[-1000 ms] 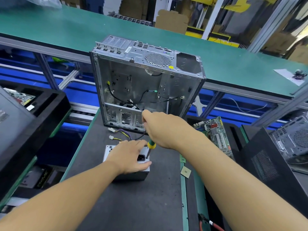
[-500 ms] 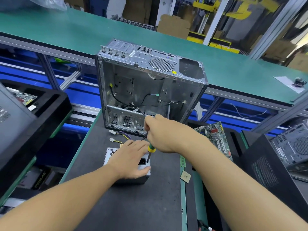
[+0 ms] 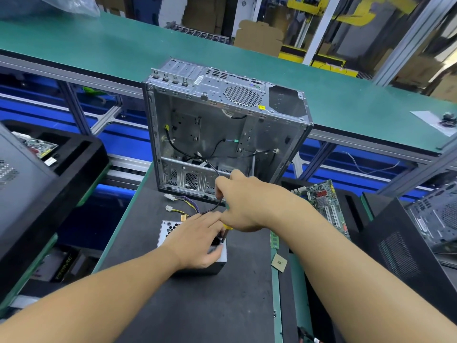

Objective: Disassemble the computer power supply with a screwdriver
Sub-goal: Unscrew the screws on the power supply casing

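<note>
One power supply (image 3: 168,230), a grey metal box with a honeycomb grille on top, sits on the dark mat of the bench (image 3: 197,308), just in front of the case (image 3: 222,134) and near the mat's middle. The left hand (image 3: 197,241) lies flat on its top with the fingers fairly straight, pressing down and covering most of it, the thumb by the near right corner. The right hand (image 3: 244,204) is curled tightly round the handle of a screwdriver (image 3: 225,232), of which only a bit of yellow and green and the dark shaft show below the fist. The shaft points down at the top face of the power supply beside the left fingertips; I cannot tell whether the tip is seated in a screw. Wires (image 3: 184,205) in yellow, purple and black run from the power supply toward the case, ending in white plugs on the mat. The case stands upright and open, bare inside except for a few cables. Right of the mat lie a RAM stick (image 3: 274,240), a chip (image 3: 279,263) and a motherboard (image 3: 321,206). A black tray (image 3: 61,169) sits to the left, and a green conveyor (image 3: 99,45) runs behind.
</note>
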A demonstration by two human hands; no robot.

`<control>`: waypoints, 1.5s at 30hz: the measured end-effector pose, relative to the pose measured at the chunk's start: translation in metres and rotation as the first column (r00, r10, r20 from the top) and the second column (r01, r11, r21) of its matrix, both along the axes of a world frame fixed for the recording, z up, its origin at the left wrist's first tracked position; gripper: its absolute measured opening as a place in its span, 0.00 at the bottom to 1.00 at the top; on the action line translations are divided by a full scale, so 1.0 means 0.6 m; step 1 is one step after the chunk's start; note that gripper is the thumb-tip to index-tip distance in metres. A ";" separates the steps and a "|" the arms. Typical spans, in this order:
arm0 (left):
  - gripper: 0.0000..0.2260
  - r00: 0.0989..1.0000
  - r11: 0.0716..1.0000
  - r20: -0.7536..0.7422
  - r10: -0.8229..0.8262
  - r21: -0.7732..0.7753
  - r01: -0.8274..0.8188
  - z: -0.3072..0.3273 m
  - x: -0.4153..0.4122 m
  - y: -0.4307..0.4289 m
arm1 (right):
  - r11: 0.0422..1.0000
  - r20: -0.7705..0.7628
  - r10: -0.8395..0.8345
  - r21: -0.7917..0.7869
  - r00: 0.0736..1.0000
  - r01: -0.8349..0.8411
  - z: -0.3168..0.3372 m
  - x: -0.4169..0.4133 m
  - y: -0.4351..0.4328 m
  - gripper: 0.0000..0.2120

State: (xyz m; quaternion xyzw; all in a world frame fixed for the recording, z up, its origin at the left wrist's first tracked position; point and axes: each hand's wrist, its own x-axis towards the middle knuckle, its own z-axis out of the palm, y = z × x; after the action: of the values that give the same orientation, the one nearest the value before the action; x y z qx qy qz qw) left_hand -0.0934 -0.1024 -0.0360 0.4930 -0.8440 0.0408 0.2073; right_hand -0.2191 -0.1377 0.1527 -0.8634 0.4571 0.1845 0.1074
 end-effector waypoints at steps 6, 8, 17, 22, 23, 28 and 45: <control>0.13 1.000 0.994 -0.003 0.021 0.104 -0.021 -0.002 0.000 0.000 | 0.995 0.081 -0.061 -0.071 0.995 0.067 -0.010 0.005 0.002 0.10; 0.14 0.999 0.991 0.008 0.035 0.129 -0.036 -0.003 0.001 0.000 | 0.997 0.083 -0.038 -0.059 0.996 0.043 -0.008 0.004 0.003 0.03; 0.15 0.999 0.993 0.027 0.024 0.113 -0.027 0.000 -0.001 0.003 | 0.997 0.066 -0.054 -0.043 0.996 0.057 0.001 -0.004 0.005 0.11; 0.12 1.000 0.998 0.022 0.011 0.059 -0.012 -0.001 -0.001 0.001 | 0.997 0.097 -0.067 0.041 0.993 0.063 -0.001 -0.004 0.002 0.06; 0.12 1.000 1.000 0.017 0.004 0.025 -0.004 0.000 -0.002 0.001 | 0.996 0.092 -0.078 0.059 0.993 0.073 0.000 -0.005 0.001 0.08; 0.12 1.000 1.000 0.022 -0.018 -0.021 0.019 -0.003 -0.005 0.003 | 0.991 0.153 -0.124 -0.033 0.980 0.131 -0.010 -0.003 0.007 0.15; 0.10 0.999 1.000 0.038 -0.009 0.005 0.009 -0.006 -0.003 0.000 | 0.997 0.155 -0.034 -0.057 0.987 0.043 -0.007 -0.002 0.005 0.06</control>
State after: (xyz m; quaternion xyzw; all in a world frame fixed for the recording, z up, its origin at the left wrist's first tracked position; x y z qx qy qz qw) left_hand -0.0953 -0.1024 -0.0396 0.4889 -0.8501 0.0474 0.1900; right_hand -0.2205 -0.1348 0.1488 -0.8690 0.4692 0.1016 0.1199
